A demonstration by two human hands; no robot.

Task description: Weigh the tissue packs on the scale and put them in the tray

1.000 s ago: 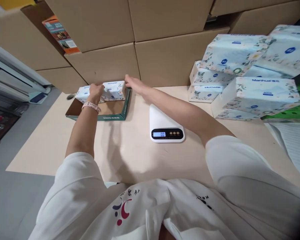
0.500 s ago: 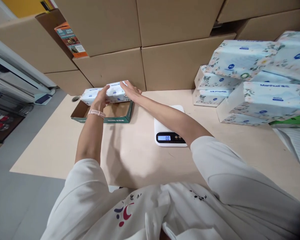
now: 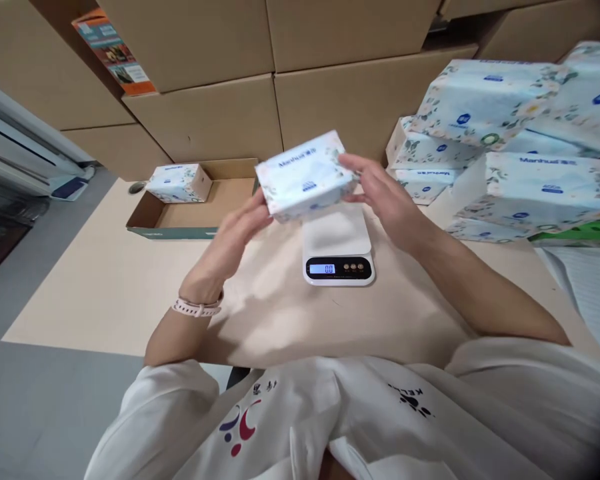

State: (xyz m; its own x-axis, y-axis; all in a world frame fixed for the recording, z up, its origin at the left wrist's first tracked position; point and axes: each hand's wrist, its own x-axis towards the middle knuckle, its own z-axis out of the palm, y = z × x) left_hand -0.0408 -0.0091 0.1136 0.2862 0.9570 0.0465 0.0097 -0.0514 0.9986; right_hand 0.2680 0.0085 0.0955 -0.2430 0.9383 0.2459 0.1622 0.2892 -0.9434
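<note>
A tissue pack [image 3: 305, 173], white and pale blue with a floral print, is held in the air between both hands, slightly tilted. My left hand [image 3: 233, 243], with a pink wristband, closes on its left end. Its right end is gripped by my right hand [image 3: 385, 197]. Below and just behind the pack lies a white digital scale [image 3: 337, 233], its display reading 0.0. To the left, a shallow green-sided cardboard tray [image 3: 173, 233] holds another tissue pack [image 3: 179, 183] in its left part; the tray's right part shows bare cardboard.
Several tissue packs [image 3: 545, 187] are piled at the right of the table [image 3: 100, 293]. Large cardboard boxes [image 3: 205, 120] form a wall along the back. An orange and teal box [image 3: 114, 53] stands at the upper left. White ribbed material [image 3: 577, 280] lies at the right edge.
Both hands have lifted one tissue pack out of the tray and carried it right, toward the scale. The other pack stays in the tray. The view has shifted slightly.
</note>
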